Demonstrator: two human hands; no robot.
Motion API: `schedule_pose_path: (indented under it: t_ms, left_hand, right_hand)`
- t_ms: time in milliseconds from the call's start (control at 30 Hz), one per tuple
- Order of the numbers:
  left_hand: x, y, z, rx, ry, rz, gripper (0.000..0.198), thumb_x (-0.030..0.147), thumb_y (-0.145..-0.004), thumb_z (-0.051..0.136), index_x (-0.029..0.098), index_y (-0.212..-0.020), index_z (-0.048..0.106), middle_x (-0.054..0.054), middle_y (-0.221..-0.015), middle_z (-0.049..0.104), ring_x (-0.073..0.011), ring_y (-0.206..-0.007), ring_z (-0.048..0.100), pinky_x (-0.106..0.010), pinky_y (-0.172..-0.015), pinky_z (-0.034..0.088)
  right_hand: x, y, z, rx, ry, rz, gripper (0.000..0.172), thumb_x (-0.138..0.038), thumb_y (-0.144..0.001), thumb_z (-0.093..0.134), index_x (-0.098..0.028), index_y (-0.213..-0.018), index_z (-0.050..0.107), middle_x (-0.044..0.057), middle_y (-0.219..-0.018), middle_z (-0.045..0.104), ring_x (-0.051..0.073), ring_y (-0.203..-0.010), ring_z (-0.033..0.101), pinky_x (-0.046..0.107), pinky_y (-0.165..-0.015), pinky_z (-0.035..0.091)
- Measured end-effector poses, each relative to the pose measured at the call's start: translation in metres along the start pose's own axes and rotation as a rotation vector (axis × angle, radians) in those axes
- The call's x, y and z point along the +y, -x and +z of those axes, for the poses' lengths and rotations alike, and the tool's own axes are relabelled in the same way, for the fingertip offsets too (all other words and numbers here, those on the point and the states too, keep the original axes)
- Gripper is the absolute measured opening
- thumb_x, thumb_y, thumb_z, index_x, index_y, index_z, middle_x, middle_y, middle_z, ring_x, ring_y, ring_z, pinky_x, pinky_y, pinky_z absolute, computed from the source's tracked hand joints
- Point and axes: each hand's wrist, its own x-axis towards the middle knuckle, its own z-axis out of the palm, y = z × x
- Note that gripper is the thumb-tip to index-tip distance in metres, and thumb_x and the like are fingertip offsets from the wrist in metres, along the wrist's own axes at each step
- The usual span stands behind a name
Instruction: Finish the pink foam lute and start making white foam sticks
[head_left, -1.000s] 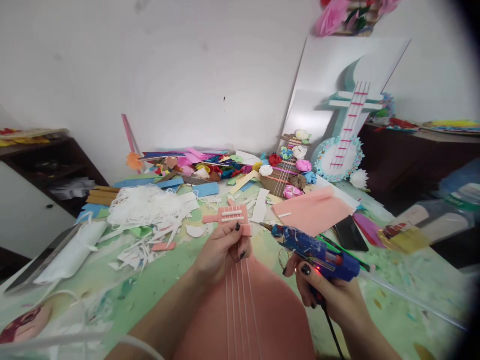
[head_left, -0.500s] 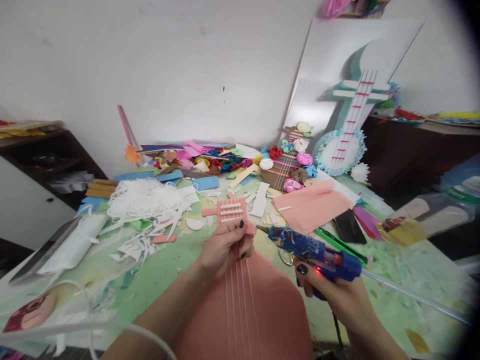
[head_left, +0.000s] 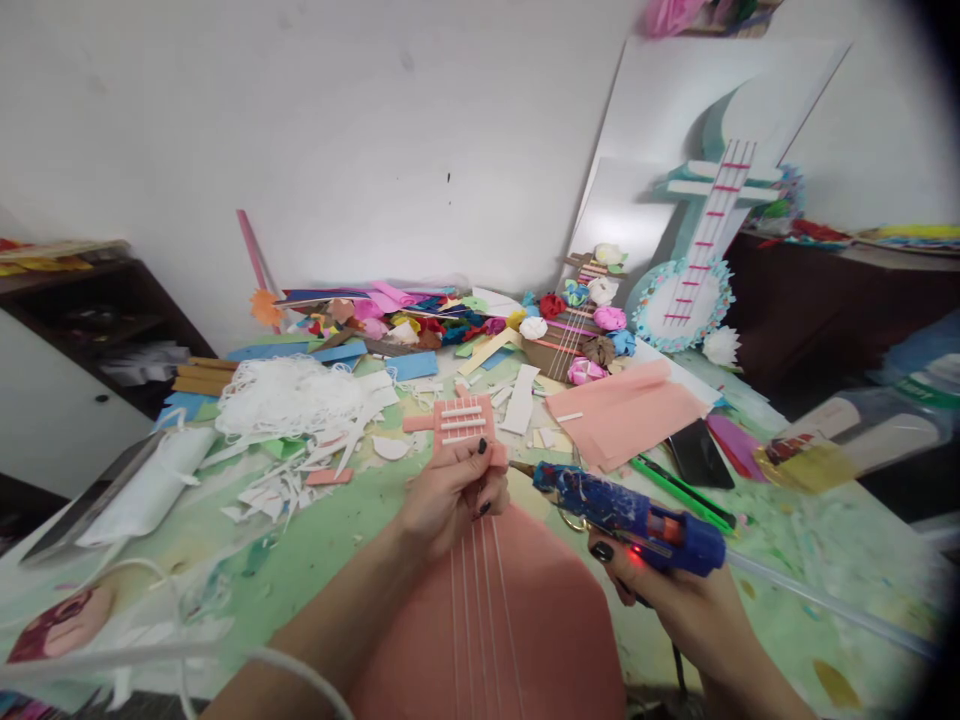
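Note:
A salmon-pink craft instrument [head_left: 540, 610] with white strings lies in front of me, its neck pointing away. Closed around that neck, just below the head with white crossbars [head_left: 462, 418], is my left hand [head_left: 457, 490]; its fingers hide the part beneath. A small pink tab [head_left: 498, 456] sticks out at the right of these fingers. My right hand [head_left: 667, 600] grips a blue, paint-smeared hot glue gun [head_left: 622, 510] with a red light lit. The gun's nozzle [head_left: 522, 467] points left, its tip close to the pink tab; whether they touch I cannot tell.
White string [head_left: 289, 395] and paper scraps [head_left: 274, 495] lie to the left. Pink paper [head_left: 622, 410], a phone [head_left: 700, 453] and a green cutter [head_left: 682, 492] are at the right. A brown model instrument [head_left: 562, 340] and a teal one [head_left: 697, 250] stand behind. A plastic bottle [head_left: 870, 420] is far right.
The glue gun and my right hand have shifted slightly downward, with the nozzle a little lower beside the tab. My left hand keeps its hold on the instrument's neck.

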Motion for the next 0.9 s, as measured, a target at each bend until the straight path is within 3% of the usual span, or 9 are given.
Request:
schedule_pose_path:
  t_ms: [300, 567, 800, 900]
  left_hand:
    - [-0.004, 0.001, 0.000, -0.041, 0.044, -0.002, 0.023, 0.031, -0.088, 0.051, 0.015, -0.071, 0.050, 0.005, -0.041, 0.039, -0.0074, -0.039, 0.028, -0.024, -0.048, 0.021]
    - [-0.001, 0.001, 0.003, -0.028, 0.072, -0.030, 0.023, 0.029, -0.090, 0.049, 0.015, -0.071, 0.048, 0.005, -0.039, 0.037, -0.0072, -0.038, 0.027, -0.023, -0.048, 0.022]
    - [-0.003, 0.003, 0.003, -0.056, 0.098, -0.048, 0.024, 0.028, -0.090, 0.048, 0.014, -0.070, 0.049, 0.005, -0.039, 0.036, -0.0065, -0.038, 0.025, -0.022, -0.048, 0.024]
    - [-0.003, 0.003, 0.004, -0.046, 0.111, -0.051, 0.025, 0.026, -0.092, 0.043, 0.015, -0.071, 0.049, 0.005, -0.039, 0.036, -0.0070, -0.038, 0.024, -0.022, -0.047, 0.024]
  right_hand:
    - [-0.008, -0.007, 0.002, -0.052, -0.018, 0.009, 0.032, -0.046, -0.068, 0.073, -0.018, -0.067, 0.059, -0.002, -0.048, 0.049, 0.012, -0.042, 0.046, 0.026, -0.041, 0.042]
    - [-0.003, 0.000, 0.000, 0.007, -0.007, 0.029, 0.028, -0.043, -0.066, 0.075, -0.019, -0.070, 0.061, -0.002, -0.051, 0.049, 0.012, -0.044, 0.046, 0.027, -0.042, 0.042]
    - [-0.005, -0.011, 0.000, -0.127, -0.033, -0.015, 0.034, -0.047, -0.070, 0.070, -0.016, -0.060, 0.058, -0.001, -0.047, 0.049, 0.011, -0.041, 0.046, 0.023, -0.039, 0.038]
    - [0.001, -0.008, -0.001, -0.089, -0.053, 0.046, 0.032, -0.046, -0.067, 0.074, -0.017, -0.069, 0.060, -0.002, -0.049, 0.051, 0.011, -0.042, 0.046, 0.024, -0.040, 0.038]
